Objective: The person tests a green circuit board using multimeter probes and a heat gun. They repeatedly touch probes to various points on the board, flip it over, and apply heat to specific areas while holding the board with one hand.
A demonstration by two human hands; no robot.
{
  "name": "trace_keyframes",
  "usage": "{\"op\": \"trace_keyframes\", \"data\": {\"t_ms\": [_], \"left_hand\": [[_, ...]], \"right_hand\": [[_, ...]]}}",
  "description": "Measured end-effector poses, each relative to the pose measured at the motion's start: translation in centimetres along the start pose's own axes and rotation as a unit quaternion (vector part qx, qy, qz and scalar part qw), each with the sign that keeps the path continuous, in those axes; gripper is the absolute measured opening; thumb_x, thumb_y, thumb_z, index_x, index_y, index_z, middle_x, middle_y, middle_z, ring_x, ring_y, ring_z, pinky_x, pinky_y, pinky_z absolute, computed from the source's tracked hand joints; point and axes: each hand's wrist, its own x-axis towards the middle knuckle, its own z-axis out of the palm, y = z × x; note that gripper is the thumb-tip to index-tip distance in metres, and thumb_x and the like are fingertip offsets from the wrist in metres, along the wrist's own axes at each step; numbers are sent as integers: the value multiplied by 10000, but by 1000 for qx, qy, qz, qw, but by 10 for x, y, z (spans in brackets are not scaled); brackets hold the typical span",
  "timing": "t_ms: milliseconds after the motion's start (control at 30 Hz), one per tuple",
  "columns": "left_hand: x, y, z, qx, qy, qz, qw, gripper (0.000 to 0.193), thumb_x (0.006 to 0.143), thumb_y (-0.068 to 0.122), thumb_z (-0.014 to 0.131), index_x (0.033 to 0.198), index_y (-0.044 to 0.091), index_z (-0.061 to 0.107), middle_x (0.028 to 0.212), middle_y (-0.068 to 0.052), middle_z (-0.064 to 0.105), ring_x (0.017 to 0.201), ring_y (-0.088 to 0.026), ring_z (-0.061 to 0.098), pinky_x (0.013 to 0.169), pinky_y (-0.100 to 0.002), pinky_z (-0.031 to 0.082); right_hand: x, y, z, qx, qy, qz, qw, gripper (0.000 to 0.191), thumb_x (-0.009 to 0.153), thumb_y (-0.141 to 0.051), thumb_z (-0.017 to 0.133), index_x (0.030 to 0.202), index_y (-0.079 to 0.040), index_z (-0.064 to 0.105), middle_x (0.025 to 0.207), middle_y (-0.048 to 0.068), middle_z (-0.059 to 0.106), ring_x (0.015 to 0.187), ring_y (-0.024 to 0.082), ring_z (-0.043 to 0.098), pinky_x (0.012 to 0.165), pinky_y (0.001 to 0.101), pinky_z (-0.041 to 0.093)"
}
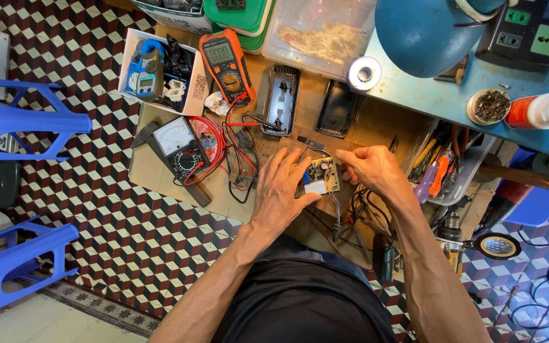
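Note:
A small circuit board (320,176) with a blue part and a white block lies on the cardboard-covered surface (160,178) in the middle of the view. My left hand (281,190) rests flat beside it, thumb pressed to the board's near left edge. My right hand (373,168) pinches the board's right edge with curled fingers. Thin wires trail from the board toward me. Two black plastic casing halves (281,98) (337,109) lie just beyond the board.
An orange digital multimeter (227,63), an analog meter (182,149) with red and black leads, and a white box of parts (160,70) sit left. A solder spool (363,73), blue lamp (427,32), power strip (528,28) and tool tray (449,171) lie right. Blue stools (14,121) stand on the tiled floor.

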Motion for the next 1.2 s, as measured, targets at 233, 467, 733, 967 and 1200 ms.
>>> {"op": "trace_keyframes", "data": {"t_ms": [233,467,733,967,1200], "left_hand": [[1,-8,2,14,16,37,999,737,733,314,874,1361,36,607,1469,-174,539,1430,-379,407,1191,-521,305],[5,-17,0,14,16,81,996,658,723,350,884,1267,46,673,1233,-141,634,1302,-346,521,1158,-508,365],[8,-9,-12,-30,36,78,996,672,726,357,895,1284,52,678,1149,-120,617,1173,-320,563,1042,-447,451],[12,-1,-10,-80,51,66,993,667,748,329,898,1302,39,667,1143,-126,612,1139,-308,584,1013,-423,492],[25,10,-18,-78,93,82,989,642,742,313,893,1272,19,681,1143,-127,608,1149,-313,583,1029,-423,491]], "right_hand": [[-26,38,16,232,51,-121,964,268,1016,-229,624,1033,14,737,880,64,743,777,105,655,722,252,529],[-46,38,37,221,113,-130,960,238,1010,-211,617,1108,-21,723,929,31,736,844,90,663,785,238,540],[-42,41,39,197,126,-162,959,243,1009,-214,617,1123,-27,722,914,21,729,822,85,645,745,235,527],[-47,36,35,171,140,-111,969,270,1007,-233,625,1133,-24,741,908,41,721,831,97,629,749,254,501],[-53,24,27,431,129,-168,877,288,1008,-209,622,1234,-37,671,1135,60,743,1025,122,665,922,264,523]]}}
